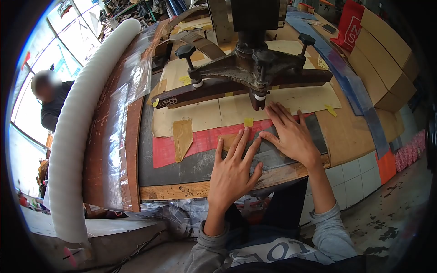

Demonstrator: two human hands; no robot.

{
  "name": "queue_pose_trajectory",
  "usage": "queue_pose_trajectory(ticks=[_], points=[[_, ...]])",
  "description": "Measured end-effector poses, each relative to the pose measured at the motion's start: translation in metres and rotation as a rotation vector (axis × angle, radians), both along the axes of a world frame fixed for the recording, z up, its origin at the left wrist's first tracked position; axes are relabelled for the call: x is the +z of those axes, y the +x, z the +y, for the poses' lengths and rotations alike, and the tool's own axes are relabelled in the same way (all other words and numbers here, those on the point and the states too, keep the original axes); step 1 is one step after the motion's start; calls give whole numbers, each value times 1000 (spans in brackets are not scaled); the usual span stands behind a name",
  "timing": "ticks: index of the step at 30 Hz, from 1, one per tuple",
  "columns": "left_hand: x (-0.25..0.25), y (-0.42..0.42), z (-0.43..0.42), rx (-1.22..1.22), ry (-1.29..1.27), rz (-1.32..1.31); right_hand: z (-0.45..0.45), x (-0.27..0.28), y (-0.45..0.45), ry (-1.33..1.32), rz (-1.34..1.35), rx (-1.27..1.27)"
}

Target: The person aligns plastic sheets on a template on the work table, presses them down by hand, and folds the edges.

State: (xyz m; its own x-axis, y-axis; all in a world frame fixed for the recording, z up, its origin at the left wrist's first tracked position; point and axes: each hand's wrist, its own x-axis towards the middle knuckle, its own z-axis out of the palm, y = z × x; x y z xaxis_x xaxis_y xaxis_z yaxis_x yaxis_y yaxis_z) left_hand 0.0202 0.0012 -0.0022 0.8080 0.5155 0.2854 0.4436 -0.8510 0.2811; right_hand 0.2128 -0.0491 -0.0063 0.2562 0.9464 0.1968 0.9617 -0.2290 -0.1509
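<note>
My left hand lies with its fingers spread over a red strip and a brown tape piece on the dark work surface. A small yellow tag sits just beyond its fingertips. My right hand is stretched out flat, its fingertips on the near edge of a cream sheet. Neither hand visibly grips anything. Just beyond my right fingers stands a dark metal press head with knobs, over a long brown bar resting across the sheet. Another brown tape piece overlaps sheet and strip.
A white foam roll runs along the left, beside brown boards with clear plastic. Cardboard boxes and a red bag stand at the right. Wood edges the table's front. A person is beyond the roll.
</note>
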Motion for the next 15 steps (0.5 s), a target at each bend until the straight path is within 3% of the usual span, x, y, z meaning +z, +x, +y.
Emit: queue_pose_trajectory(ticks=[15], points=[[-2, 3, 1, 42, -38, -52, 3, -1, -2, 20, -23, -24]])
